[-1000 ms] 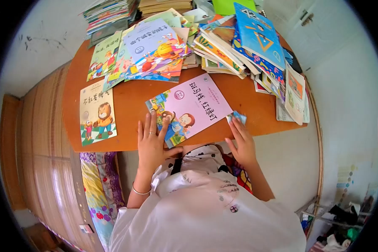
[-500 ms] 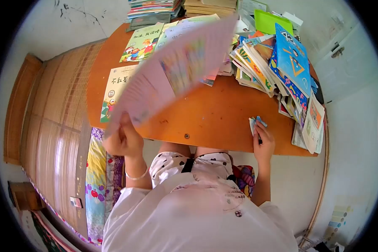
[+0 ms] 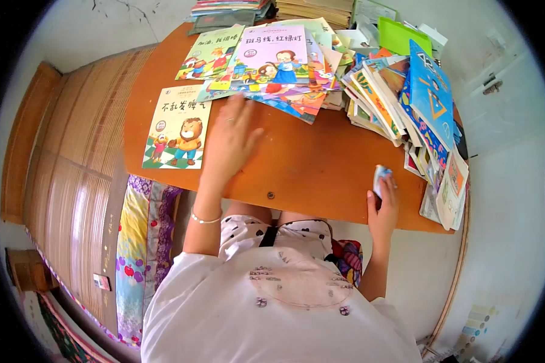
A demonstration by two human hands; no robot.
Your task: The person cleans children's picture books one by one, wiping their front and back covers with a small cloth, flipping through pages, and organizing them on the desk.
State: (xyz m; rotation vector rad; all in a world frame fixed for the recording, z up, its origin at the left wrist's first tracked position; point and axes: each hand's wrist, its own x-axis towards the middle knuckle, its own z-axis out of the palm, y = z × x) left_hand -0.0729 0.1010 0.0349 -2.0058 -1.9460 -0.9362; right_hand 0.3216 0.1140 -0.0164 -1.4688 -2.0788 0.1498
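Note:
My left hand [image 3: 231, 136] is over the wooden table, its fingers apart and slightly blurred, with nothing in it. Just beyond the fingertips lies a pink-covered picture book [image 3: 271, 55] showing children, on top of a spread of overlapping books. To the left of this hand a lion-covered picture book [image 3: 177, 128] lies flat by itself. A green-covered picture book [image 3: 211, 53] is farther back. At the table's front right, my right hand [image 3: 383, 209] is closed around a small crumpled blue and white piece [image 3: 381, 175], perhaps cloth or paper; most of it is hidden by the fingers.
A leaning pile of books [image 3: 375, 100] fills the table's right side, topped by a blue book [image 3: 430, 97]. Behind it stands a bright green tray [image 3: 402, 37]. Stacked brown paper [image 3: 315, 11] and folders [image 3: 230, 11] sit at the back. The table edge [image 3: 321, 213] is near my lap.
My left hand has let go of the pink book, which now lies flat on the spread of books at the back. The lion book is uncovered. My right hand still holds the crumpled piece.

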